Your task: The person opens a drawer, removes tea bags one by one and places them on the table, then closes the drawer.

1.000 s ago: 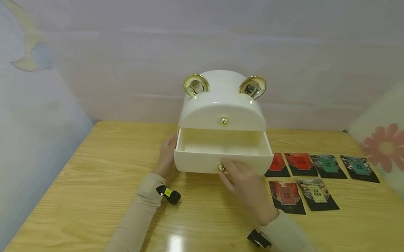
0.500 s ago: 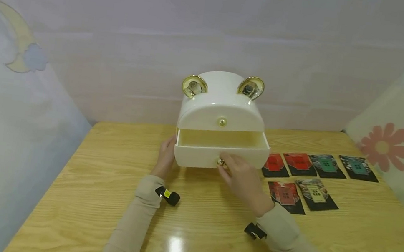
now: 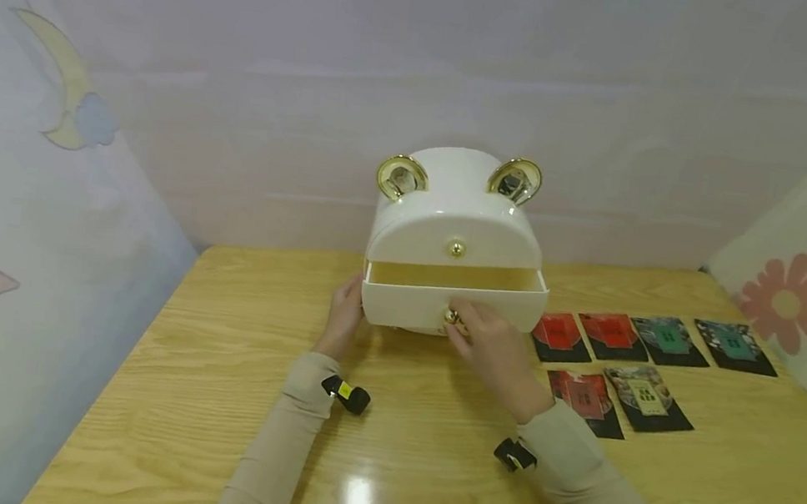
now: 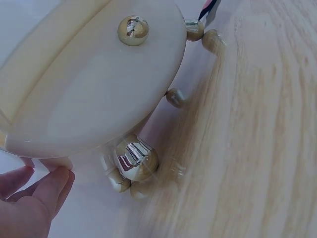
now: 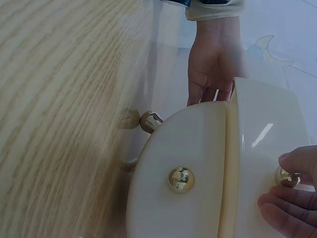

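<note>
A white storage box point(image 3: 458, 176) with gold-rimmed ears stands towards the back of the table. One of its drawers point(image 3: 397, 305) sticks partly out and shows a bare inside. My right hand point(image 3: 497, 354) pinches that drawer's gold knob point(image 5: 287, 177) between thumb and fingers. Below it, the right wrist view shows a rounded lower drawer point(image 5: 198, 144) with its own knob point(image 5: 181, 180). My left hand point(image 3: 344, 320) lies against the box's left side. In the left wrist view its fingers point(image 4: 57, 186) touch the side, only slightly bent; some fingertips are hidden.
Several flat printed packets point(image 3: 616, 335) lie in two rows right of the box. Gold ball feet point(image 4: 136, 158) carry the box on the wooden table point(image 3: 219, 397). Close behind stands a pale cloth wall point(image 3: 275, 127), with more cloth at both sides.
The drawer has slid further into the box, pushed away from me by my right hand on the knob. My left hand stays at the box's side. The head view has shifted slightly.
</note>
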